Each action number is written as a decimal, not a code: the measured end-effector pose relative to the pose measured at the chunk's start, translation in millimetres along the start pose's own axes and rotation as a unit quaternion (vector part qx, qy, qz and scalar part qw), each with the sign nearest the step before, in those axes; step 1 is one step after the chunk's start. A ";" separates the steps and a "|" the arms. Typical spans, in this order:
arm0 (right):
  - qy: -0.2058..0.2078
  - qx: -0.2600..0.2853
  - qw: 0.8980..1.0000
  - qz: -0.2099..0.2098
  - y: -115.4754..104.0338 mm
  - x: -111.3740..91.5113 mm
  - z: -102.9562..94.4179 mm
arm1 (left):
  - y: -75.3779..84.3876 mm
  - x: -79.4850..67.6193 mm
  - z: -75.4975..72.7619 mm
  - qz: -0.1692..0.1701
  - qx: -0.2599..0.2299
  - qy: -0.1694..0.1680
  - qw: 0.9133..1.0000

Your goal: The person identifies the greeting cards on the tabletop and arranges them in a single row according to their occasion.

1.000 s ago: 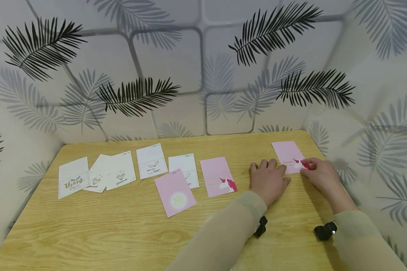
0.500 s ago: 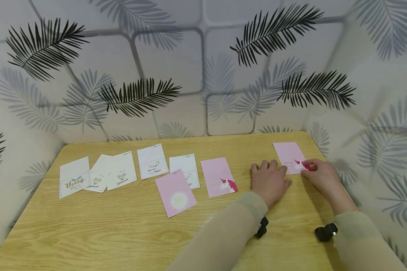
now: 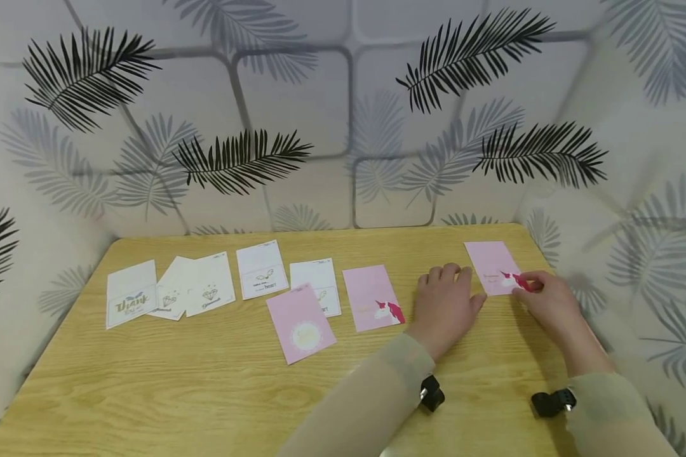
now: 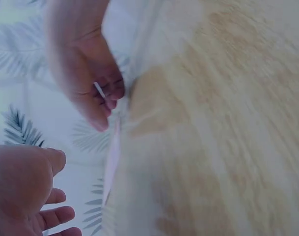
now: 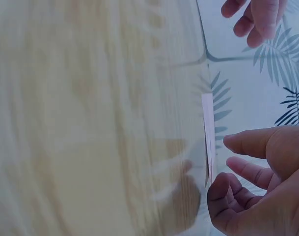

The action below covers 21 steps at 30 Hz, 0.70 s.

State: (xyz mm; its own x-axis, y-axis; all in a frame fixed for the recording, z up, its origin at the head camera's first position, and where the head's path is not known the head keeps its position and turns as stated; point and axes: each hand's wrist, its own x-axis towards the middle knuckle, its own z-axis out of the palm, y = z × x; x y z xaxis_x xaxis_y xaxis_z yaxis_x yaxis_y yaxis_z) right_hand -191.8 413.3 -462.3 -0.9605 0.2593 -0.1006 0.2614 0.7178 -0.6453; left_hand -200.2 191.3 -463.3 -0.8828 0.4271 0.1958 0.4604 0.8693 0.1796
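Observation:
At the table's right end lies a pink unicorn card [image 3: 488, 259]. My right hand [image 3: 551, 304] is at its lower right corner, fingertips over the red mane. The right wrist view shows the thumb and fingers of this hand [image 5: 272, 182] apart, close to the edge-on card [image 5: 208, 130]. My left hand [image 3: 446, 304], fingers spread and palm down, is just left of that card, holding nothing. On its other side is a second pink unicorn card [image 3: 371, 295].
Farther left, a pink card with a white round motif [image 3: 300, 324] overlaps a white winged-heart card [image 3: 314, 273]. Beyond are another heart card [image 3: 262, 266], two diamond cards [image 3: 208, 285] and a "Thank you" card [image 3: 131, 292]. A leaf-patterned wall [image 3: 320, 190] borders the wooden table [image 3: 206, 393].
My left hand has drawn slightly left and away from the right-end card. The right hand stays at that card's corner. The head view has shifted a little.

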 end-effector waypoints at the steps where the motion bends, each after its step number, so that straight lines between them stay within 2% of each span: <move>1: 0.004 0.000 1.000 -0.006 -1.2 -1.1 1.4 | -4.4 -3.2 -4.3 -0.005 -0.007 0.008 1.000; 7: 0.008 0.000 0.998 -0.067 -12.3 -9.2 10.1 | -33.7 -24.4 -26.6 -0.043 -0.059 0.030 0.997; 11: -0.006 0.000 0.996 -0.088 -27.8 -16.2 16.1 | -53.7 -39.3 -35.6 -0.063 -0.074 0.032 0.995; 21: -0.051 0.027 0.992 -0.114 -67.2 -32.8 42.5 | -105.6 -73.1 -40.3 -0.100 -0.093 0.059 0.989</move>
State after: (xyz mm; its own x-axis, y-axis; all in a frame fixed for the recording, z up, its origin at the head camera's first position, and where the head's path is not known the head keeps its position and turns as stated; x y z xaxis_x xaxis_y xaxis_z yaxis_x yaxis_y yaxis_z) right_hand -181.9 329.0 -447.8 -0.9994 0.0257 -0.0221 0.0338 0.7136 -0.6997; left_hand -180.6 58.3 -457.7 -0.9462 0.2090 0.2471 0.2958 0.8684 0.3979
